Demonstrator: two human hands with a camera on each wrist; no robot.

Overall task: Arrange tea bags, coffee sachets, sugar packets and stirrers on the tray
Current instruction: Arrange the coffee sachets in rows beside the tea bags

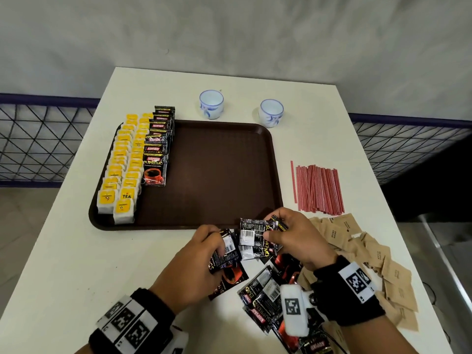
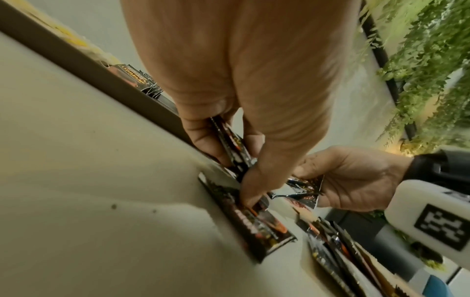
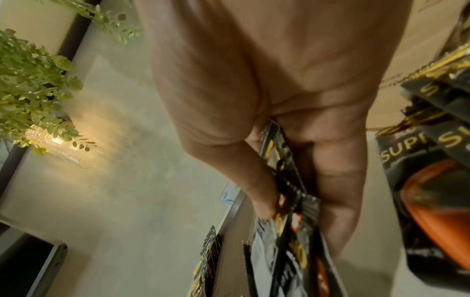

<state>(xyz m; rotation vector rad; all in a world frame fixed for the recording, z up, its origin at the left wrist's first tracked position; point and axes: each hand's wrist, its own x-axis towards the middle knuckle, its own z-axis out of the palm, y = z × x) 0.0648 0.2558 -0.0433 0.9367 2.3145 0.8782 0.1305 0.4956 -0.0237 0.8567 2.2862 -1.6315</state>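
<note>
**Sachets gathered at the tray's near edge**

White counter [image 1: 76, 251], seen from above. Coffee sachets [image 1: 251, 237] are pinched in both hands at 6 o'clock, just off the brown tray [image 1: 217, 175]: the left hand [image 1: 201, 254] clamps a few, the right hand [image 1: 293, 238] a fanned bunch. Tea bags [image 1: 120, 172] line the tray at 9 o'clock; stirrers [image 1: 319, 190] and sugar packets [image 1: 378, 254] wait at 3 o'clock. Risk: glossy sachets may slide from the fanned grip.

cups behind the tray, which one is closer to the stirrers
The right-hand cup, standing off the tray's far right corner. The stirrers lie on the table right of the tray; the other cup stands further left, behind the middle of the tray's far edge.
</note>
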